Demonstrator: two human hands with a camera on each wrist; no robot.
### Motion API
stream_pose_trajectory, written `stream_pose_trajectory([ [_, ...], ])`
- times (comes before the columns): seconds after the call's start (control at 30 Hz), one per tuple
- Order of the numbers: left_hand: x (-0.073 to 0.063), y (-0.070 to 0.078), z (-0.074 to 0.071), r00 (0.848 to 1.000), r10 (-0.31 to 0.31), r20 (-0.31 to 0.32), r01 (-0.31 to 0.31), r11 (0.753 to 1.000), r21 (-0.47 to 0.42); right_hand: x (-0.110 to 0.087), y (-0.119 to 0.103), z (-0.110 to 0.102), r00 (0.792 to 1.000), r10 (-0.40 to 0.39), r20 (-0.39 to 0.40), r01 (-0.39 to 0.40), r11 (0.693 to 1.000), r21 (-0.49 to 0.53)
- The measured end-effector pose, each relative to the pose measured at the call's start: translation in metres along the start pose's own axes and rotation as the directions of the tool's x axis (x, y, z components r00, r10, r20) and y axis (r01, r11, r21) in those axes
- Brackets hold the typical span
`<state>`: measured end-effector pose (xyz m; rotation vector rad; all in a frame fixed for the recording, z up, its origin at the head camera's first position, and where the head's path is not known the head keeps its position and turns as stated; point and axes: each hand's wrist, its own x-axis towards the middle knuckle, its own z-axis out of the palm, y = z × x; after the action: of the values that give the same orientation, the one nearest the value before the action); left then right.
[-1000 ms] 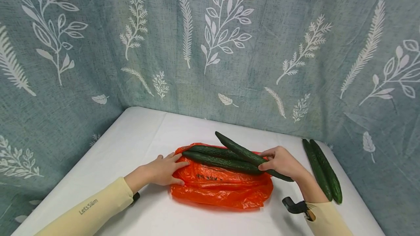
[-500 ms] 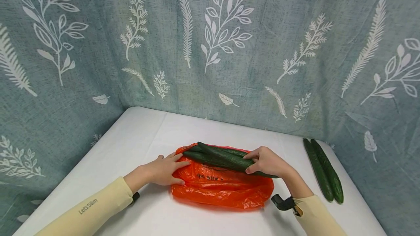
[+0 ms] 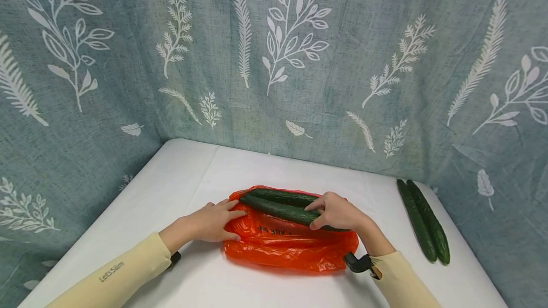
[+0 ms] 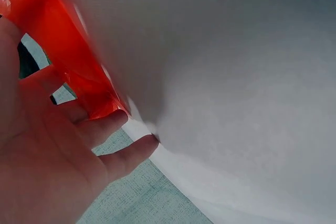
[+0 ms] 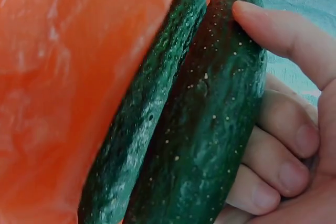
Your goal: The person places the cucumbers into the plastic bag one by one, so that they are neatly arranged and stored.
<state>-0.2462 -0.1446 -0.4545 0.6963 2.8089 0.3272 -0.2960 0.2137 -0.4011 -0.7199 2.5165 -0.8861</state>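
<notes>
An orange-red plastic bag [image 3: 287,255] lies on its side in the middle of the table, its mouth gaping upward. My right hand [image 3: 334,210] grips the near end of a dark green cucumber [image 3: 274,208], thumb on one side and fingers on the other. That cucumber [image 5: 205,114] lies along another cucumber [image 3: 280,197] in the bag's mouth. The right wrist view has the second cucumber [image 5: 149,103] between it and the plastic. My left hand [image 3: 210,223] rests with spread fingers on the bag's left edge. Anything deeper in the bag is hidden.
Two more cucumbers, a left one [image 3: 417,222] and a right one [image 3: 429,222], lie side by side near the right edge of the white table [image 3: 188,170]. A blue-green patterned curtain [image 3: 257,108] hangs behind the table.
My right hand has moved left and lowered its cucumber from a raised slant above the bag to lie among the others. The left hand stays on the bag's edge.
</notes>
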Motion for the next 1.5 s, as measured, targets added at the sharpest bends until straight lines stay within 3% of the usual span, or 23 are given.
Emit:
stream_pose_trajectory([
  [0.57, 0.000, -0.004, -0.002, 1.000, 0.025, 0.011, -0.025, 0.999, -0.031, 0.010, 0.003, 0.022, 0.998, -0.060, 0.036, 0.061, 0.997, -0.042],
  [1.07, -0.003, -0.004, -0.005, 1.000, 0.019, 0.022, -0.018, 0.999, -0.041, 0.018, 0.004, 0.033, 0.998, -0.044, 0.046, 0.050, 0.991, -0.125],
  [1.33, -0.001, -0.005, -0.002, 1.000, 0.008, 0.023, -0.007, 0.999, -0.034, 0.014, 0.007, 0.035, 0.999, -0.017, 0.038, 0.023, 0.986, -0.166],
  [1.5, 0.000, -0.005, -0.001, 1.000, 0.014, 0.025, -0.013, 0.999, -0.037, 0.003, 0.012, 0.028, 0.999, -0.016, 0.031, 0.020, 0.994, -0.112],
])
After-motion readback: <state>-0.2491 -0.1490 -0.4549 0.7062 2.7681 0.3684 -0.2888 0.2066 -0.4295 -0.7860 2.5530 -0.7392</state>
